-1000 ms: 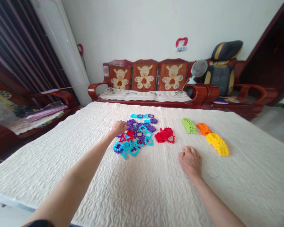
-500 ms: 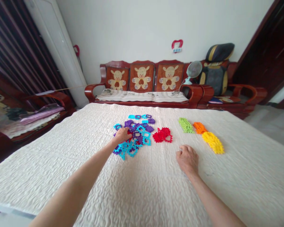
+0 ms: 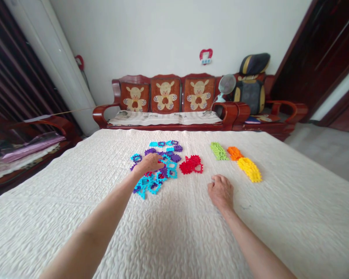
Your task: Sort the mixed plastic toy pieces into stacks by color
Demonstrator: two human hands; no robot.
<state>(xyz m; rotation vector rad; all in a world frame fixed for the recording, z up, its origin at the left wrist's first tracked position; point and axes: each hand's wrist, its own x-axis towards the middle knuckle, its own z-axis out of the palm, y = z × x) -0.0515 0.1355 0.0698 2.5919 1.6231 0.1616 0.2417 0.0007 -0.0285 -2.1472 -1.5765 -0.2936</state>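
We seem to be picking through the mixed pile of cyan and purple pieces, far and left of centre on the quilted cloth. A red heap lies just right of it, and the green, orange and yellow rows lie farther right. Our left hand lies on the pile with its fingers curled down; we cannot tell whether they pinch a piece. Lifting one calls for a pinch on a single edge. Our right hand rests nearer on the cloth, loosely curled and apparently empty.
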